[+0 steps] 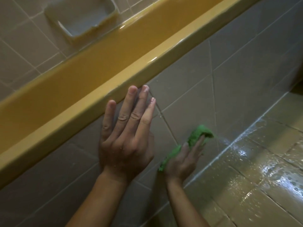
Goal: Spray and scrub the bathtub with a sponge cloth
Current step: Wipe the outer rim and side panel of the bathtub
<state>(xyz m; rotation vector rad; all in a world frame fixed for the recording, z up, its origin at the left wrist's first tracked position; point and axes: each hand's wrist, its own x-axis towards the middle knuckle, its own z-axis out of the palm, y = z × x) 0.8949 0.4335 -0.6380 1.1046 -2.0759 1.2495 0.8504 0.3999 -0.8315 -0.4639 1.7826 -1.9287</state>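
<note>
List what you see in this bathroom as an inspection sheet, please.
Surface: grey tiled wall under a yellow ledge; tiled floor at right is wet and shiny.
Job's things: green sponge cloth against the wall near the floor; no spray bottle seen.
Clutter: nothing seen.
Grippers: left hand flat on the wall, fingers straight; right hand presses the cloth with straight fingers.
Cables: nothing seen.
Surroundings: recessed soap dish in the tiles beyond the ledge.

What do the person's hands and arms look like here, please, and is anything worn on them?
Both forearms are bare, with no sleeves in view. The left hand and right hand wear no gloves, rings or watch that show. Water droplets glisten on the left hand.
</note>
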